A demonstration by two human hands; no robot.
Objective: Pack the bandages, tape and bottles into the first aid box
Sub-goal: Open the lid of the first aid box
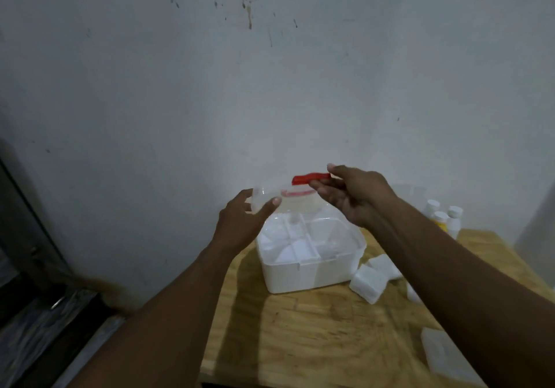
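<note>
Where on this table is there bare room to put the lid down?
Bare table in front of the box, out to the near edge. Crowded to the right: packets beside the box, bottles behind them. The lid is above the box.

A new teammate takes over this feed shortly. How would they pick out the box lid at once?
On the wooden table stands the white first aid box. Held just above it, between the left hand and right hand, is the lid. Alone here it is clear plastic with a red handle; the box and the packets nearby are white.
</note>
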